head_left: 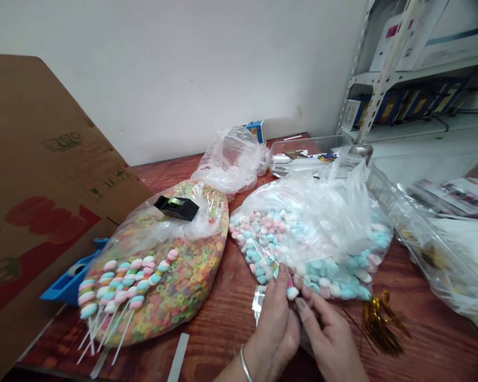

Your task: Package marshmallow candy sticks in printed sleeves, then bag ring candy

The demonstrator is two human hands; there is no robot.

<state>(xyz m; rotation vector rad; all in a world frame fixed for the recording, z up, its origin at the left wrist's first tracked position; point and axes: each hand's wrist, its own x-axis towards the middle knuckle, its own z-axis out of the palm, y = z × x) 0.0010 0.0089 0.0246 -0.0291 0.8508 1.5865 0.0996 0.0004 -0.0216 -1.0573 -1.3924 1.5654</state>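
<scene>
My left hand [273, 318], with a silvery bracelet at the wrist, is closed around a marshmallow skewer [292, 293]. Only a pink and white end of it shows between my fingers, and what seems to be clear wrapper sticks out above them. My right hand [326, 329] meets it from the right, thumb and fingers pinched at the skewer's lower end; its stick is hidden. Just beyond my fingertips rests a large clear bag of pastel marshmallows [314, 268]. Right of my hands lies a bunch of gold twist ties [382, 323].
Finished marshmallow skewers [129, 281] lie on a bag of ring-shaped candies [199, 270], with a black tape dispenser [177, 207] on top. A cardboard box [43, 175] stands left, beside a blue dispenser [69, 278]. Clear plastic bins [426, 254] and a metal shelf [382, 79] are right.
</scene>
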